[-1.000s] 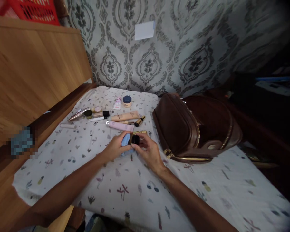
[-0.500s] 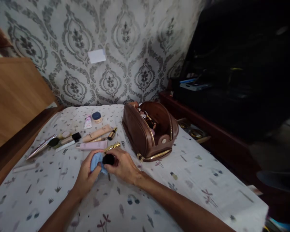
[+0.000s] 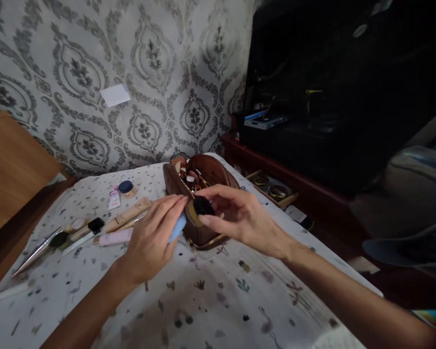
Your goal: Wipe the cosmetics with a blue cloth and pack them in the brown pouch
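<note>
My left hand is closed round a light blue cloth, which shows below its fingertips and lies close to a small round container. My right hand grips that container between thumb and fingers; it has a black top and a yellowish, see-through side. Its exact kind I cannot tell. Just behind both hands stands a brown toiletry bag, unzipped, with several cosmetic items inside. My hands cover part of its front.
To the left lie a peach tube, a pink tube, a blue-lidded jar, a small white-pink tube and several slim cosmetics. An open drawer borders the bed on the right. A patterned wall rises behind.
Both hands have moved right, up to the front of the bag, with the cloth and the container. The container is now tilted so its yellowish side shows. The view has turned right.
</note>
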Demonstrator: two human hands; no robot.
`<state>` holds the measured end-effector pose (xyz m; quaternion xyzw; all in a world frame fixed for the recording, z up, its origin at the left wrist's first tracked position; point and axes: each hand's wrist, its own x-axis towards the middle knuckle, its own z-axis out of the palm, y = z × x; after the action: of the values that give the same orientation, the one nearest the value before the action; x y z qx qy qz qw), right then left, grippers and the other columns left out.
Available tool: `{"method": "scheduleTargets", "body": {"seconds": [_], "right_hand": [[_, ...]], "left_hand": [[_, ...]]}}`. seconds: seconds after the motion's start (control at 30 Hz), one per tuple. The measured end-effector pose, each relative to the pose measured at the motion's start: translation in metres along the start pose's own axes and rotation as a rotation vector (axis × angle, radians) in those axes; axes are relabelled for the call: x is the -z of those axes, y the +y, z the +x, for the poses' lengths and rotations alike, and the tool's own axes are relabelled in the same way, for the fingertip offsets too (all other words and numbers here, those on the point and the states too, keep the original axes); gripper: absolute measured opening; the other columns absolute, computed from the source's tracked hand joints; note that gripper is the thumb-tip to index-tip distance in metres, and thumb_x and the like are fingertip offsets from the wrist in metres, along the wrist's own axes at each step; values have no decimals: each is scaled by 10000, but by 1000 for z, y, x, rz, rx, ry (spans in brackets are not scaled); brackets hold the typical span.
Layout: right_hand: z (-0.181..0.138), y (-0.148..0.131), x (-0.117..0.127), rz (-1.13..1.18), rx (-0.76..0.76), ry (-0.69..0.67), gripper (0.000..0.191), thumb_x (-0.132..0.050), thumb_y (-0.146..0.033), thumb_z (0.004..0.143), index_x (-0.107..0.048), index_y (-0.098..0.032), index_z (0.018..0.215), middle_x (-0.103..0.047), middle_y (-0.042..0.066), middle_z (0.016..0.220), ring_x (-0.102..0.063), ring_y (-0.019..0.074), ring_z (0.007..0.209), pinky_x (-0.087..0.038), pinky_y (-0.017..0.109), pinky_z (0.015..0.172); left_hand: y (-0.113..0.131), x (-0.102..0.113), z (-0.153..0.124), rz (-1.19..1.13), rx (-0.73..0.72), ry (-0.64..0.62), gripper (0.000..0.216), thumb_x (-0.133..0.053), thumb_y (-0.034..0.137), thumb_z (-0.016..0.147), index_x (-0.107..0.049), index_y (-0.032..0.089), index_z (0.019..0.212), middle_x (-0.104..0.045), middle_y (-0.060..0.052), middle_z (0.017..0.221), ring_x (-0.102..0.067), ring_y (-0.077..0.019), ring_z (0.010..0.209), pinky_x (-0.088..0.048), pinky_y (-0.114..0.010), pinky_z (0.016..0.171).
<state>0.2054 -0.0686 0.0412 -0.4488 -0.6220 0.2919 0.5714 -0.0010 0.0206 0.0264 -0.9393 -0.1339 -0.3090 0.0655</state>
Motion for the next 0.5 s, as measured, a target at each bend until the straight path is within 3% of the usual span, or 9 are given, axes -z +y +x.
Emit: {"method": "scheduleTargets", "body": {"seconds": [0.2, 0.33, 0.5], "right_hand": [[-6, 20, 29, -121, -1, 12, 322, -754, -305, 780, -743, -235, 1095, -722, 32, 928, -616, 149, 684, -517, 260, 579], [-11, 33, 32, -114, -22, 29, 336, -754, -316, 779, -747, -247, 1108, -735, 42, 1003, -623, 164, 697, -529, 290, 598], [-4, 34, 39, -48, 13, 136, 303, -780, -305, 758, -750, -250, 1054, -732, 10, 910, -621, 164, 693, -519, 288, 615]], "left_hand": [[1, -19, 11, 142, -80, -119, 599, -391, 29, 917, -386, 170, 1499, -541, -131, 1469, -426, -305, 1429, -493, -499, 1109], [-2, -21, 4, 146, -87, -102, 607, -422, 39, 919, -373, 151, 1514, -543, -149, 1467, -429, -309, 1429, -466, -504, 1137], [-3, -26, -2, 141, -76, -48, 585, -452, 70, 946, -387, 184, 1516, -584, -130, 1428, -456, -304, 1413, -459, -506, 1146]]}}
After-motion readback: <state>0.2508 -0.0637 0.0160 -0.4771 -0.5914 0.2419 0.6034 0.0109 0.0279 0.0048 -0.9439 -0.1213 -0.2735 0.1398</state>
